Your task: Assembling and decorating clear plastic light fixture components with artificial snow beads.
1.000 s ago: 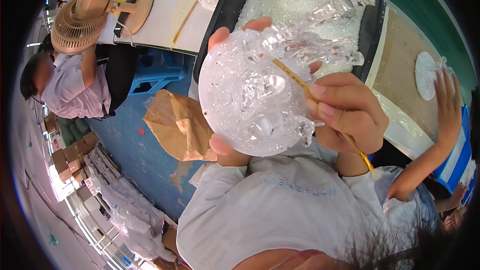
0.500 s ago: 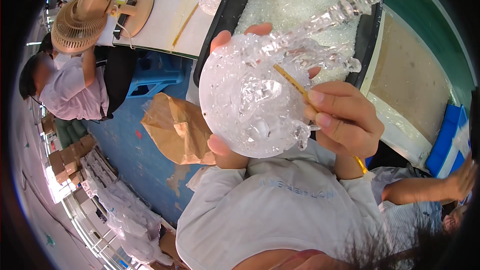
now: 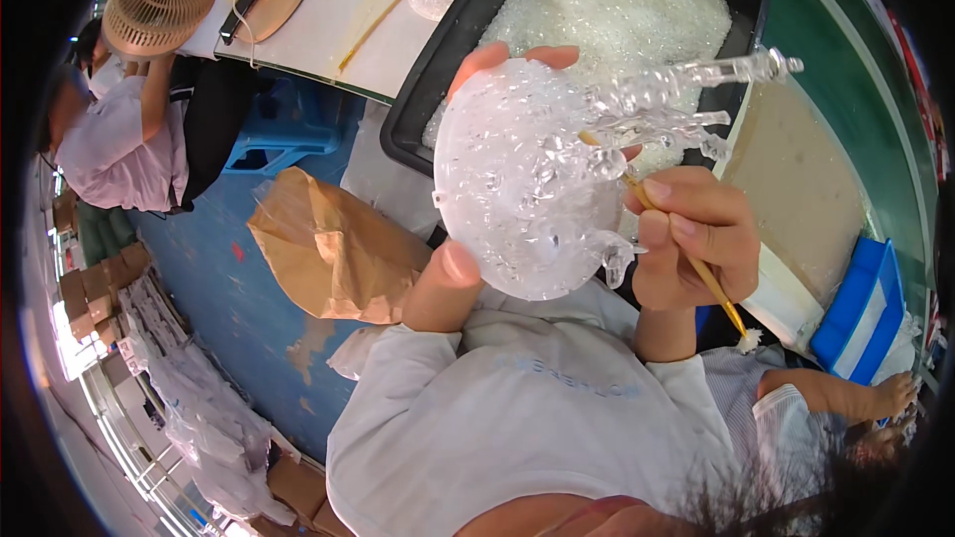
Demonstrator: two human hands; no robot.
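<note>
White round disc with clear glassy projections (image 3: 487, 189), held up

Head view: speckled with clear bits, the disc tilts before a black rectangular tray (image 3: 408, 129) of glittering white granules (image 3: 597, 0), partly covering it. The left hand's (image 3: 448, 278) grip clasps the disc's rim; the right hand's (image 3: 696, 234) grip pinches a slim yellow tuft-ended stick (image 3: 708, 278), slanting toward the projections. A brown paper bag (image 3: 328, 259) lies left.

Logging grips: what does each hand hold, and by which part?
Left hand: white disc, by its rim. Right hand: yellow stick, near its middle.
</note>
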